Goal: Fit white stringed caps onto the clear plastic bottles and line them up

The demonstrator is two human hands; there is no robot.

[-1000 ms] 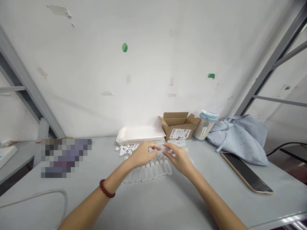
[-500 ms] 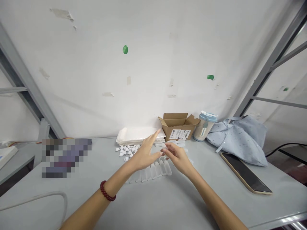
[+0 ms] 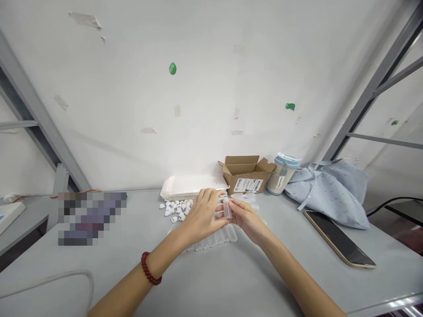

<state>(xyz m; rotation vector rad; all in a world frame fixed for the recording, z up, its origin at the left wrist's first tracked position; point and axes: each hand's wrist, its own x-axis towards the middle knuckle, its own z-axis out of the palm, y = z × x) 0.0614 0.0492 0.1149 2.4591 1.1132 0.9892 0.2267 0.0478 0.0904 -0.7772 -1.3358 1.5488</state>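
Observation:
A small translucent plastic bottle (image 3: pixel 227 208) stands nearly upright in my right hand (image 3: pixel 246 219), whose fingers are closed around it from the right and behind. My left hand (image 3: pixel 202 217) curves round from the left, thumb and fingers well apart. Its fingertips are near the bottle's top and its thumb near the bottom; whether they touch it I cannot tell. Below my hands lies a row of similar clear bottles (image 3: pixel 216 237), partly covered by them. Several small white caps (image 3: pixel 176 206) are heaped behind my left hand.
At the wall are a stack of white trays (image 3: pixel 185 186), an open cardboard box (image 3: pixel 246 176) and a lidded cup (image 3: pixel 280 174). To the right lie a pale blue cloth bag (image 3: pixel 325 191) and a phone (image 3: pixel 339 240). A white cable (image 3: pixel 76 270) curves at the left front.
My left hand has turned inward and its fingers have bent toward the bottle. My right hand has turned, bringing the bottle into clear view between my hands.

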